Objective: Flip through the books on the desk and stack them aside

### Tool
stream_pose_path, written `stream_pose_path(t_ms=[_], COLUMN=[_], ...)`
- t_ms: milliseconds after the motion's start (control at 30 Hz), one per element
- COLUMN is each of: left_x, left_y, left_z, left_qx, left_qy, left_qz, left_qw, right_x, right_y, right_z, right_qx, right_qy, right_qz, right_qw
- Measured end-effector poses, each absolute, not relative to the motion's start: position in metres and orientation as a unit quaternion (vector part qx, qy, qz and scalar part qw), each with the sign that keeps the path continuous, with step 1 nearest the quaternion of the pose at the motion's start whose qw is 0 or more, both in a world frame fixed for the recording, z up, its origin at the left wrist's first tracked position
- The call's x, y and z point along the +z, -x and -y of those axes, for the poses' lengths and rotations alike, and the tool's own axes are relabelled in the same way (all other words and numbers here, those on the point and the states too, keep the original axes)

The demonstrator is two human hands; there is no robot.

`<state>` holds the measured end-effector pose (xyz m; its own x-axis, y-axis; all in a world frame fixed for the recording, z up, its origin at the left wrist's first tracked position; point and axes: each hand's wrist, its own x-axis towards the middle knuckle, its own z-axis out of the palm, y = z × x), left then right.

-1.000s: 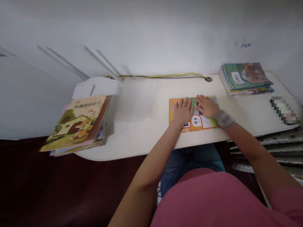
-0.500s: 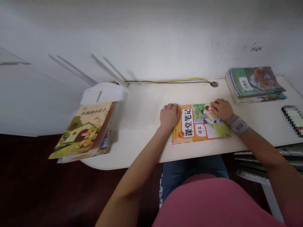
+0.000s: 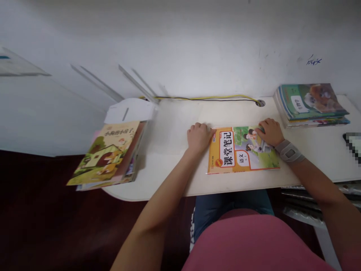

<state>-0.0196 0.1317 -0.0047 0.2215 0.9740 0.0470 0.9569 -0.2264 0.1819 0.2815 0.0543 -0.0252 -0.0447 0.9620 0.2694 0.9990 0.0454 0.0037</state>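
An orange-and-green workbook [image 3: 241,150] with Chinese writing and drawn children on its cover lies flat near the desk's front edge. At its upper left corner is my left hand [image 3: 199,136], fingers bent and loosely apart, mostly beside the book, with the thumb by its edge. My right hand [image 3: 271,131], with a grey band on its wrist, closes over the upper right corner. Its thumb is on the cover and its fingers curl past the far edge; the fingertips are hidden.
On the left, a stack of picture books [image 3: 108,154] overhangs the white desk [image 3: 169,165]. Another stack of books [image 3: 316,101] stands at the back right. A yellow cable [image 3: 234,96] follows the wall to a desk hole. A blurred-out dark-edged object [image 3: 354,145] lies far right.
The view has shifted slightly to the left. My left hand has eased a little away from the workbook's left edge, while my right hand stays at the upper right corner.
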Motion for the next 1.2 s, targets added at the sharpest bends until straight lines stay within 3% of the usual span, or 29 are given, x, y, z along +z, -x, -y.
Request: stream_pose_path(t_ms=[100,233,467,567,767,967,1100,1200], left_x=[-0.006,-0.011,-0.012,-0.012,-0.011,-0.004,0.022,0.047], left_y=[0.018,0.016,0.004,-0.003,-0.009,0.002,0.011,-0.001], left_z=[-0.125,-0.128,-0.132,-0.130,-0.119,-0.113,-0.107,-0.096], left_qx=[0.096,0.213,0.452,0.479,0.551,0.547,0.493,0.384], left_qy=[-0.773,-0.723,-0.460,-0.382,-0.448,-0.518,-0.663,-0.786], left_qz=[-0.623,-0.636,-0.543,-0.513,-0.503,-0.472,-0.508,-0.477], left_qw=[0.075,0.164,0.538,0.601,0.493,0.458,0.244,0.080], right_x=[-0.026,-0.026,-0.019,-0.020,-0.017,0.013,0.039,0.052], right_y=[-0.277,-0.271,-0.270,-0.275,-0.284,-0.292,-0.291,-0.289], right_z=[-0.050,-0.048,-0.049,-0.051,-0.054,-0.052,-0.044,-0.040], right_qx=[-0.132,-0.137,-0.127,-0.103,-0.080,0.010,0.060,0.066], right_qy=[0.697,0.713,0.647,0.633,0.608,0.586,0.562,0.557], right_qz=[0.698,0.678,0.744,0.760,0.777,0.792,0.805,0.810], right_qw=[0.098,0.115,0.106,0.108,0.139,0.173,0.181,0.170])
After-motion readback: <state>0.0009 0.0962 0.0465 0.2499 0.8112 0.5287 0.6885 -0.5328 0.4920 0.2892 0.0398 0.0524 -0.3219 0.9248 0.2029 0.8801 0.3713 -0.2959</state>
